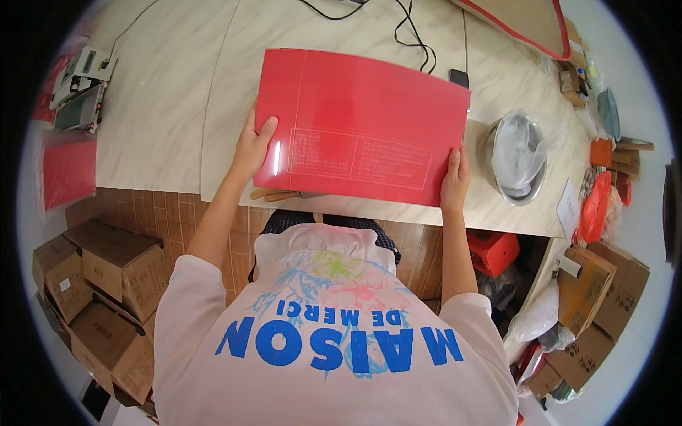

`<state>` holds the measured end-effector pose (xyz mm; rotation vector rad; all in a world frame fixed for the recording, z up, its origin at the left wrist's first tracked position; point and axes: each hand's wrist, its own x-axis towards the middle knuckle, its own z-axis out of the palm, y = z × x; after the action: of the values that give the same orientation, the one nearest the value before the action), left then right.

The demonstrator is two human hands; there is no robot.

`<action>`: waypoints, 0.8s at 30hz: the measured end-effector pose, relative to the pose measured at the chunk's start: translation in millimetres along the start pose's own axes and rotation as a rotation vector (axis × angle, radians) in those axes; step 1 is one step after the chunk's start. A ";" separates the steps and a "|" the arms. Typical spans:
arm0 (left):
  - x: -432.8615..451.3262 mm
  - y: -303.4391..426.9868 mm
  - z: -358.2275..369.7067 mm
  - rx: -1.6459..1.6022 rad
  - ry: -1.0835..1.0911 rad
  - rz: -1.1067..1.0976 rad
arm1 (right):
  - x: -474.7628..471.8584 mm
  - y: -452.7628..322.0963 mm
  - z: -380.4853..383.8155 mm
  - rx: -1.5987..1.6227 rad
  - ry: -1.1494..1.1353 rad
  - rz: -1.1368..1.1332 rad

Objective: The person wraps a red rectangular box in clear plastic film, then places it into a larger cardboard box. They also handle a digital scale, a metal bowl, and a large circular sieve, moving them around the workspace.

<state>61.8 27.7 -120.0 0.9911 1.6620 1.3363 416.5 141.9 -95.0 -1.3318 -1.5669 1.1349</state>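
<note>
A flat, glossy red sheet or box panel (pixel 362 117) with printed writing and thin gold lines is held over the near part of the marble-patterned table (pixel 154 96). My left hand (pixel 252 144) grips its left edge, thumb on top. At the lower right edge my right hand (pixel 455 178) holds it the same way, fingers mostly hidden behind. Under the near edge of the red piece, tools with wooden handles (pixel 282 196) lie at the table's front edge, partly covered.
Right of the red piece stands a metal bowl (pixel 519 199) with clear plastic film in it. A phone (pixel 459 78) and black cables (pixel 415 32) lie behind. A machine (pixel 82 88) stands at far left. Cardboard boxes (pixel 125 255) stand on the floor at left.
</note>
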 end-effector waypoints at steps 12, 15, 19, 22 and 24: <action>-61.7 41.8 -23.6 -0.515 -0.003 -0.384 | -72.6 -33.0 -9.9 0.557 -0.104 0.444; -56.8 54.7 -25.4 -0.491 -0.016 -0.442 | -62.9 -52.1 -15.2 0.522 -0.137 0.498; -29.2 33.5 -20.4 -0.498 0.005 -0.339 | -34.5 -22.6 -5.5 0.536 -0.157 0.353; -4.7 39.5 -9.7 -0.527 0.017 -0.340 | -12.0 3.8 3.3 0.461 -0.127 0.236; 16.7 28.0 -4.4 -0.461 0.045 -0.305 | 7.7 7.2 10.0 0.362 -0.093 0.159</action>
<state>54.1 45.3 -93.4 0.4230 1.3779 1.4451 408.0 148.4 -104.8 -1.1868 -1.2577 1.5162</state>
